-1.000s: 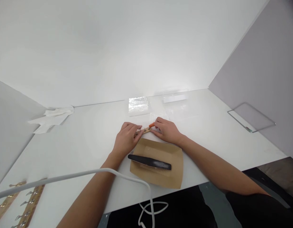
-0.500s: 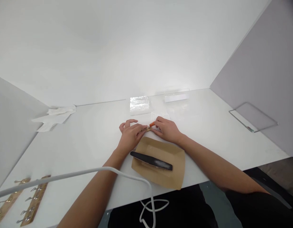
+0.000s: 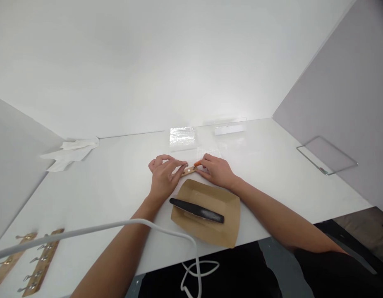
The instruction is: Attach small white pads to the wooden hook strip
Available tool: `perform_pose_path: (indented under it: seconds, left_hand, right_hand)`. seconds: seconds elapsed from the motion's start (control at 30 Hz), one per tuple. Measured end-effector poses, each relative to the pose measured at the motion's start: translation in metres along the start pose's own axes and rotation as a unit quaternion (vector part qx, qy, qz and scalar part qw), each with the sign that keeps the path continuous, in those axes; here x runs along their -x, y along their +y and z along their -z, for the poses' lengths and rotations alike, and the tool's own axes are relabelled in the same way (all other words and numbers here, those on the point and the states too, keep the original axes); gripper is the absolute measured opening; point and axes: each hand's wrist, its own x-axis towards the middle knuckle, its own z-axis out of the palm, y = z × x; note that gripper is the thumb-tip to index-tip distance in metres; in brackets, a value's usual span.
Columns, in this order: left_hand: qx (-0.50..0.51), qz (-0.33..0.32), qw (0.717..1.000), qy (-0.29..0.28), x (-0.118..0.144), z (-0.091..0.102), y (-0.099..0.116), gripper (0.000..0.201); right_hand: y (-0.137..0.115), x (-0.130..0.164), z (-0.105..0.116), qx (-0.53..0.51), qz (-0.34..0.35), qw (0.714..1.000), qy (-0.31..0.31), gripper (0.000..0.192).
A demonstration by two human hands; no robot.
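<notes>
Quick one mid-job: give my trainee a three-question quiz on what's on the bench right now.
1. True or false: the black tool lies on the brown paper tray.
2. Which hand holds the orange-tipped piece: A left, B right?
3. What lies at the table's back left corner?

Key:
1. True.
2. B; the right hand pinches it at the end of the small wooden strip that the left hand steadies.
3. A crumpled white cloth.
</notes>
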Motion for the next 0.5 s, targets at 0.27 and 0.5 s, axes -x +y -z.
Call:
perform_pose_path:
  seconds: [0.27, 0.5]
  left_hand:
    - [-0.003, -0.072, 0.996, 0.047, 0.004, 0.024, 0.012, 0.01]
    - [-0.024, -0.042, 0.997, 0.067, 0.004, 0.034, 0.012, 0.008]
  right_hand:
    - [0.003, 0.005, 0.021, 0.025, 0.0, 0.999, 0.027, 0.03]
    - [0.0, 0.017, 0.061, -0.126, 0.04, 0.979, -0.154, 0.041]
